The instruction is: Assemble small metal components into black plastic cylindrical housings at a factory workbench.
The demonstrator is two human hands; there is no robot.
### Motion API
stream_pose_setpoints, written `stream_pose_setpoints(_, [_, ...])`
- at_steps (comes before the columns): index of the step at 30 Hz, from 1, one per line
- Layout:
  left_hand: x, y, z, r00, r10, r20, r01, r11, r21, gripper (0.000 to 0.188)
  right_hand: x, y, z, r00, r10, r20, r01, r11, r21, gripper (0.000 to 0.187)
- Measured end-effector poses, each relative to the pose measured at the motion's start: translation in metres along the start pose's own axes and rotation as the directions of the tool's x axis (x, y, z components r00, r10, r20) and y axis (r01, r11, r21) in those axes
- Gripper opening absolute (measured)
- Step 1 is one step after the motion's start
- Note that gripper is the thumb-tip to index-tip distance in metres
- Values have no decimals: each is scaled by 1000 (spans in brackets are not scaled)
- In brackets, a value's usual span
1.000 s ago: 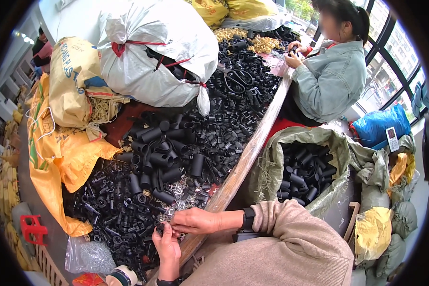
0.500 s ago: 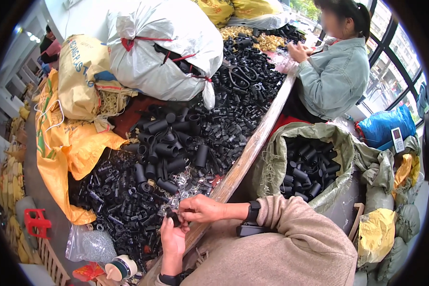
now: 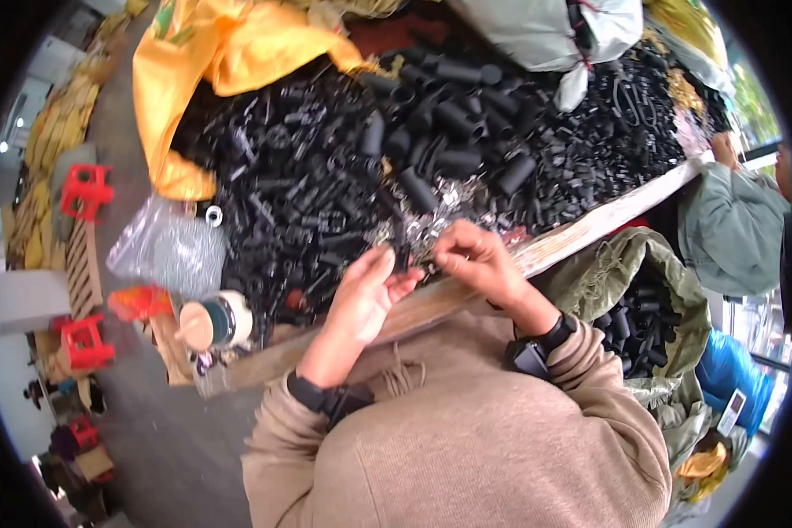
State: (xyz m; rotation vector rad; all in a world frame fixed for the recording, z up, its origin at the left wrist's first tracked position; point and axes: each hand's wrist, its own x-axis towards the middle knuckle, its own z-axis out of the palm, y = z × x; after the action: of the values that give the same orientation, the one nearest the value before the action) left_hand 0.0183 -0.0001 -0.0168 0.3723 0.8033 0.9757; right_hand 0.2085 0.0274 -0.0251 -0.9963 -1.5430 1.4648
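My left hand (image 3: pixel 361 299) is half closed, palm turned up, at the wooden edge of the table. Between its thumb and fingers stands a small black plastic part (image 3: pixel 401 248), hard to separate from the dark heap behind. Just to the right, my right hand (image 3: pixel 482 268) is pinched, thumb against forefinger; whatever it grips is too small to make out. Beyond both hands lies a scatter of small shiny metal pieces (image 3: pixel 449 201). Black plastic fittings (image 3: pixel 299 176) spread around it, with larger black tubes (image 3: pixel 458 123) farther back.
A wooden rail (image 3: pixel 581 227) borders the table in front of me. At right stands a green woven sack (image 3: pixel 691 308) of black tubes. On the left are a bag of small metal parts (image 3: pixel 185 255), a lidded cup (image 3: pixel 216 321) and red stools (image 3: pixel 86 192). A co-worker (image 3: pixel 735 229) sits far right.
The view has swung left and down. My hands have come apart: the right has drawn away from the black part, which appears to stay in the left.
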Motion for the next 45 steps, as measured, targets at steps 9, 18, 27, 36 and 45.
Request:
stream_pose_setpoints(9, [-4,-6,-8,996,-93,10,93,996,11,24,0,-9,14,953,-296,63,295,860,-417,12])
stream_pose_setpoints(18, [-9,-13,-1,994,-107,-18,108,984,145,29,-1,-19,14,915,-369,163,389,702,-597,18])
stream_pose_setpoints(27, [-6,-16,-4,993,-114,14,107,968,227,31,5,-16,12,943,-243,228,332,751,-570,14])
stream_pose_setpoints(36, [0,-13,-7,986,-161,-30,164,973,161,27,9,-7,12,946,-254,202,323,794,-514,11])
stream_pose_setpoints(45, [0,-10,-12,984,-175,-22,176,982,62,24,11,-12,15,921,-344,184,386,740,-550,12])
